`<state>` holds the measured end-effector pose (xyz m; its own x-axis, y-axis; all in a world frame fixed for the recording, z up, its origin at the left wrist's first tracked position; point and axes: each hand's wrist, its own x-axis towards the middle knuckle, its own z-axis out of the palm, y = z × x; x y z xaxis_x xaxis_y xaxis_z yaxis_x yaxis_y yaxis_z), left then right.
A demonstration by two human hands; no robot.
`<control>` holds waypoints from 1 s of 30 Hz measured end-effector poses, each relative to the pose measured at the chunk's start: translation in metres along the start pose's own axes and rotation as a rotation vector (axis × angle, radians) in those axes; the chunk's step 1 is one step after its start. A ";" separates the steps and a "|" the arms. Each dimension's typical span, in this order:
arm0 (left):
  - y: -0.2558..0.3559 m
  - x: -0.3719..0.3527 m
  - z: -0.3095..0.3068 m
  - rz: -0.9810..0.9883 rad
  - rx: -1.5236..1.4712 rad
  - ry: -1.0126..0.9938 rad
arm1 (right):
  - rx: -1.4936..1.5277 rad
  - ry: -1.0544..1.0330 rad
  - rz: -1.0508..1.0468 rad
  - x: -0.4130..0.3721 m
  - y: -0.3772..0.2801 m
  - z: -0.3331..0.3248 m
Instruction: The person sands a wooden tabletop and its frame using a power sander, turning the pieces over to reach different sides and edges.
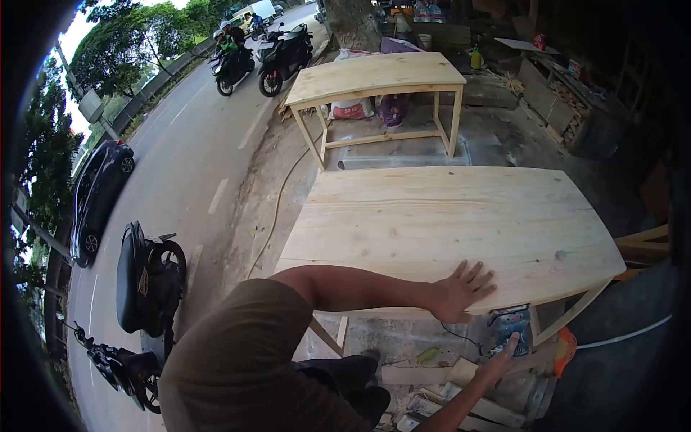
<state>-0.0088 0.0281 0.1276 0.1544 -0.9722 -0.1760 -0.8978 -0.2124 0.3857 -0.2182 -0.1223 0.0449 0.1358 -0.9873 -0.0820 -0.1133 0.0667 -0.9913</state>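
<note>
My left hand [463,294] lies palm down with fingers spread on the near edge of a pale wooden table [432,223], its arm stretched across from the left. Lower down, my right hand [498,366] is held beneath tabletop height, one digit stretched upward; its other fingers are hard to make out. Just above that hand, a blue power tool [512,325] sits low by the table leg, partly hidden by the tabletop. I cannot see a clear grip on it. An orange object [566,351] lies right of the right hand.
A second wooden table [378,75] stands behind. Wood offcuts [468,407] lie on the ground at the bottom. A hose [277,209] runs along the roadside. Parked motorcycles [147,288] and a dark car [101,194] are left, with two more motorcycles [284,57] farther up the road.
</note>
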 end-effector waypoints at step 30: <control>0.034 0.298 -0.025 -0.092 -0.050 0.018 | 0.008 -0.067 0.242 -0.031 -0.042 0.014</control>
<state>0.0169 -0.2712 0.1114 0.2429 -0.9500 -0.1963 -0.8578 -0.3048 0.4139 -0.2034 -0.0923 0.0879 0.1710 -0.9306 -0.3238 -0.1425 0.3018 -0.9427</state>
